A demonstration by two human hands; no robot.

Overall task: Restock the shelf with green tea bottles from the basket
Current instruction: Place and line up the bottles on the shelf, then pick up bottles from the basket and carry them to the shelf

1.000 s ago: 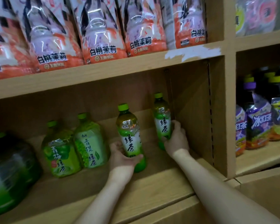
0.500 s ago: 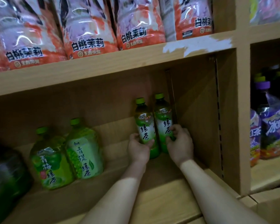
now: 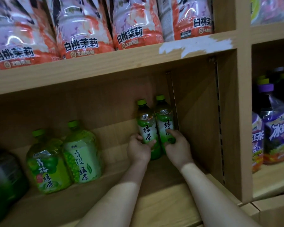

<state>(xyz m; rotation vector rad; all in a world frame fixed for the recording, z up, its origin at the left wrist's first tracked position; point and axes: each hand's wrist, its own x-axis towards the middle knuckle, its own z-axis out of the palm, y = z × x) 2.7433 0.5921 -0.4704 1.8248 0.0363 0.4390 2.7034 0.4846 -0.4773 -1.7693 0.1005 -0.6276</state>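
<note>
**Shelf (image 3: 105, 68) of pale wood, seen from the front and slightly above.** The upper board carries a row of pink-and-orange packs (image 3: 82, 30) that lean forward. A chipped white patch (image 3: 195, 45) marks the front edge of that board, next to the upright divider (image 3: 241, 128). A slotted rail (image 3: 219, 128) runs down the divider's inner face.

In the bay to the right of the divider stand purple bottles (image 3: 278, 133) with purple and yellow caps. In the lower bay to its left, a dark pack (image 3: 5, 182) sits at the far left edge and is too blurred to read. Near it stand two big bottles (image 3: 82, 154), side by side and touching, with green caps and pale green labels.

Two bare forearms reach in from the lower edge toward the back right corner of this bay. Two slim green tea bottles stand there, upright and touching each other. They are the left bottle (image 3: 145, 126) and the right bottle (image 3: 165, 118), the latter close to the bay's right wall. Each has a green cap and a white label with dark characters.

The left grip (image 3: 138, 149) is closed round the lower part of the left bottle, with the thumb across the label's front. The right grip (image 3: 177, 146) is closed round the lower part of the right bottle, with the fingers curled over its label. Both grips partly hide the bottle bases.
</note>
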